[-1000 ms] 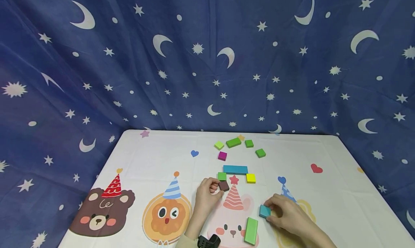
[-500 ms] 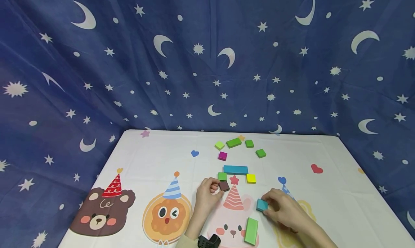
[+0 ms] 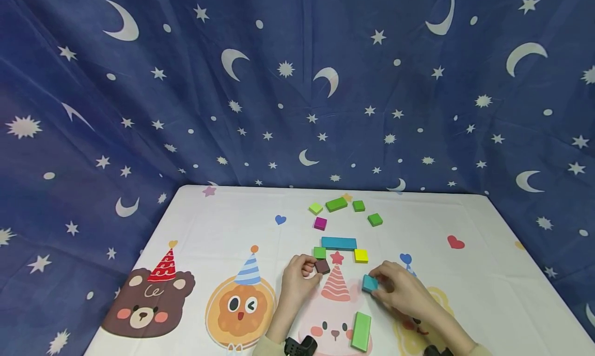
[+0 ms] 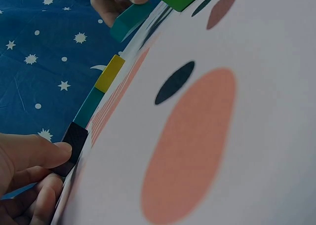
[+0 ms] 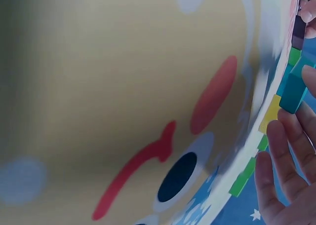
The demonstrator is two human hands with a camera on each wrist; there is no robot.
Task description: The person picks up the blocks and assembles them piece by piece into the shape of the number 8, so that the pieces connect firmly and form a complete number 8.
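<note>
My left hand (image 3: 297,282) pinches a dark brown square block (image 3: 322,266) between thumb and fingers, just below a green square block (image 3: 319,252). In the left wrist view that brown block (image 4: 75,145) looks nearly black. A small teal block (image 3: 370,283) is pinched in my right hand (image 3: 401,290), right of the printed pink party hat. The right wrist view shows this teal block (image 5: 296,85) between thumb and fingertips, seemingly lifted off the cloth. Beyond both hands lies a long blue block (image 3: 339,243), with the green square under its left end and a yellow block (image 3: 361,256) under its right end.
A long light green block (image 3: 360,331) lies near the front. Farther back are a magenta block (image 3: 320,223), a lime block (image 3: 316,208), a longer green block (image 3: 337,204) and two small green blocks (image 3: 358,205). A starry blue curtain (image 3: 297,87) hangs behind the white tablecloth (image 3: 223,216).
My right hand has carried the teal block away from me and leftward, closer to the yellow block. The left hand and the brown block have stayed in place.
</note>
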